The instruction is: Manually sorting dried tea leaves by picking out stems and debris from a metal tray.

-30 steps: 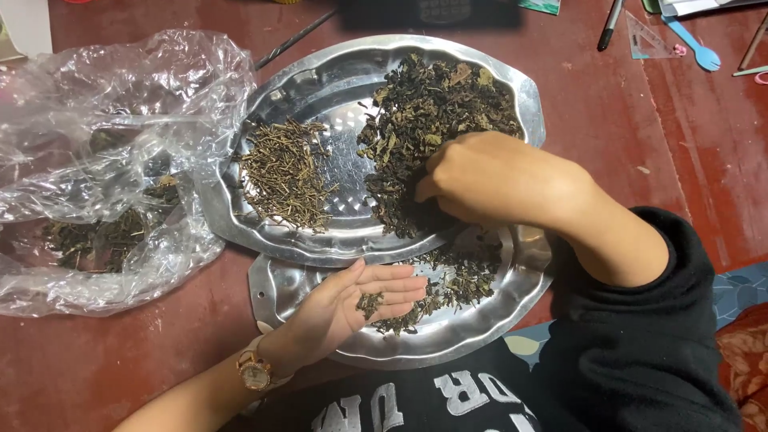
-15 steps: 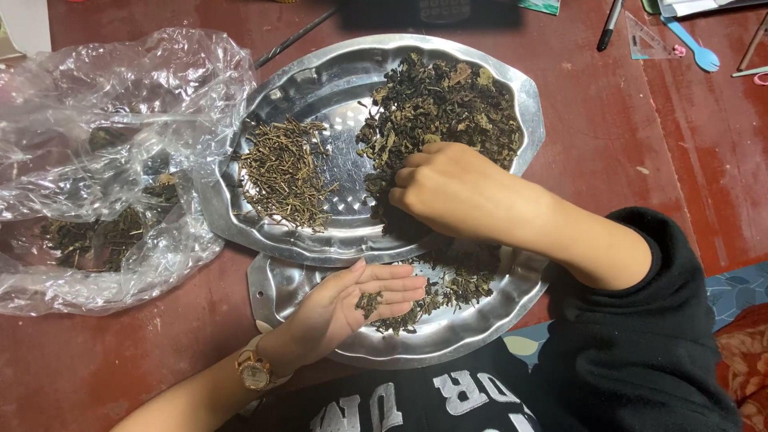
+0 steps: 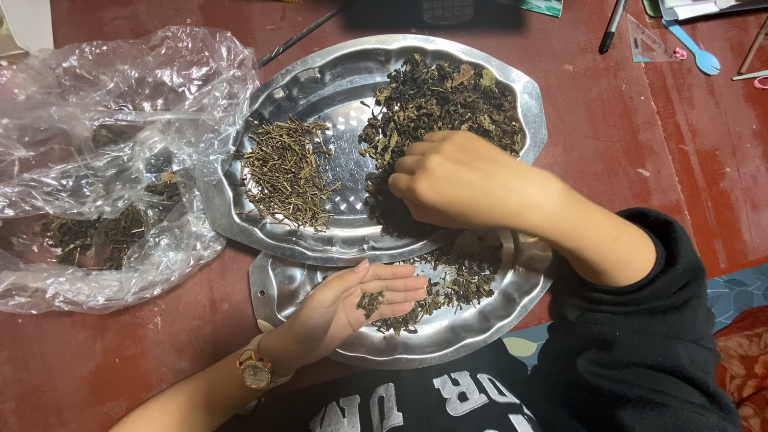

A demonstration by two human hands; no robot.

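Red-brown tabletop [image 3: 656, 184] runs under everything, bare and open on the right side between the trays and a scatter of small items along the far edge: a black pen [image 3: 613, 26], a clear set square [image 3: 646, 42] and a blue plastic spoon [image 3: 694, 50].

Two oval metal trays sit in the middle. The upper tray [image 3: 296, 80] overlaps the far rim of the lower tray [image 3: 276, 284], which reaches the near table edge by the person's dark shirt. In the upper tray, a heap of dark dried leaves [image 3: 448, 100] fills the right half and a separate pile of thin brown stems [image 3: 288, 172] lies on the left, with a strip of bare metal between them. More loose leaves [image 3: 460, 280] are spread in the lower tray.

The right hand [image 3: 452, 180] is curled, fingers bent down into the near edge of the leaf heap, pinching at it; what exactly it grips is hidden under the fingers. The left hand [image 3: 360, 300] lies flat and palm up over the lower tray, fingers together and nearly straight, with a small clump of leaves resting on the palm. A watch [image 3: 256, 370] is on that wrist.

A crumpled clear plastic bag [image 3: 120, 120] lies to the left, its edge touching the upper tray's left rim, with some dried leaves inside.
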